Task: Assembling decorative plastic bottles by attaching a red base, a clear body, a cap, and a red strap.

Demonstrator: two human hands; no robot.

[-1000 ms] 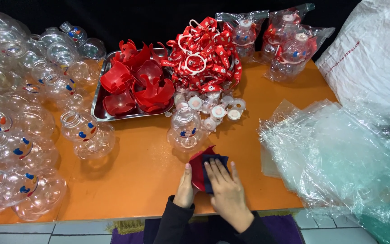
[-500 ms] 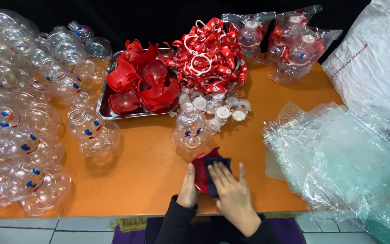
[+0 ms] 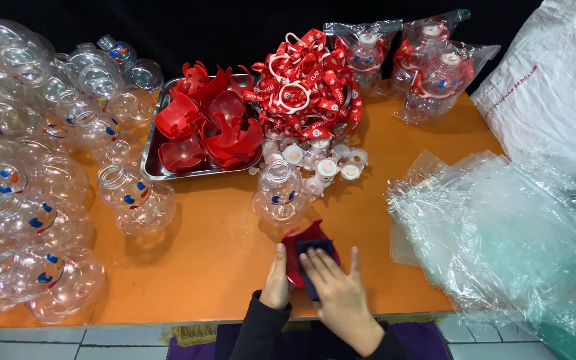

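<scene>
From the head camera we see our left hand (image 3: 277,279) steadying a red plastic cup piece (image 3: 305,250) at the near edge of the orange table (image 3: 221,260), just below a clear bear-shaped bottle (image 3: 279,191). Our right hand (image 3: 338,293) presses a dark blue cloth (image 3: 315,261) flat on it, fingers extended.

One steel tray (image 3: 149,162), three bagged bottles (image 3: 435,73), two hands (image 3: 315,287)
</scene>
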